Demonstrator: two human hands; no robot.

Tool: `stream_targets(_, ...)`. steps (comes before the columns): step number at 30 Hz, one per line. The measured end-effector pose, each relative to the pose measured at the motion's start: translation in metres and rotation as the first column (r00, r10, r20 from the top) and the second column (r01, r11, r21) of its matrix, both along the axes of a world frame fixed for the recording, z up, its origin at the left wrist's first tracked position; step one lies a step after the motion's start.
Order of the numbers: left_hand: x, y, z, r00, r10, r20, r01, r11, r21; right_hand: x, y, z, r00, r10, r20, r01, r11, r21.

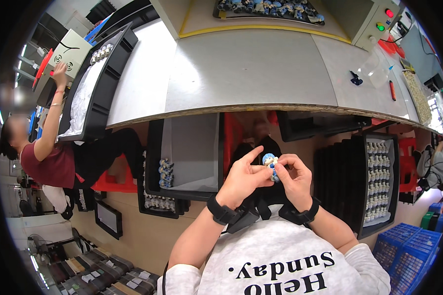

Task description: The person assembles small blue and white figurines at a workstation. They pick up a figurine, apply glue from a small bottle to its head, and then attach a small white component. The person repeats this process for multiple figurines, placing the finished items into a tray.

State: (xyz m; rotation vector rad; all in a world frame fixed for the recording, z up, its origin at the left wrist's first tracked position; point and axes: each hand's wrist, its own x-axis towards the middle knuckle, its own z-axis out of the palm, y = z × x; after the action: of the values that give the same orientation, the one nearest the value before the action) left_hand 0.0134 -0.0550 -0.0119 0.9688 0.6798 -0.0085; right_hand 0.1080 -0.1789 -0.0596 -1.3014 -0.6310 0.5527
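A small blue-haired figurine [270,160] in blue and white is held between both hands, in front of my body and below the table's front edge. The fingers and thumb of my left hand [246,174] pinch it from the left, with the index finger stretched up and away. From the right, my right hand [294,179] grips it with thumb and bent fingers. Its lower part is partly hidden by the fingertips. To the left stands a black tray [194,191] lined with a pale sheet, with several similar figurines [166,173] along its left side.
A grey table [246,69] spans the front. On it, a dark tray of figurines [270,9] sits inside a box-like machine [374,19] with red and green lights. At right is a crate of figurines [377,182]; blue baskets [408,250] stand lower right. A co-worker [49,162] reaches across at left.
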Motion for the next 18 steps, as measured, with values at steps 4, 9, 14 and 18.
stream_targets(4,-0.005,-0.026,-0.008,0.973,0.175,0.152,-0.183,0.982,0.04,0.001,-0.001,-0.001,1.0,-0.024,0.018,0.023,0.999,0.035)
stream_targets(9,-0.009,-0.036,-0.023,0.949,0.225,0.22,-0.257,0.957,0.132,-0.005,-0.001,-0.002,0.998,-0.031,-0.061,0.037,0.995,0.097)
stream_targets(14,-0.013,-0.036,-0.024,0.941,0.248,0.231,-0.275,0.957,0.092,-0.008,-0.001,-0.005,0.997,-0.001,-0.08,0.011,0.993,0.119)
stream_targets(18,-0.017,-0.033,-0.026,0.944,0.26,0.201,-0.281,0.956,0.085,-0.015,0.0,-0.003,0.988,0.02,-0.152,0.0,0.992,0.125)
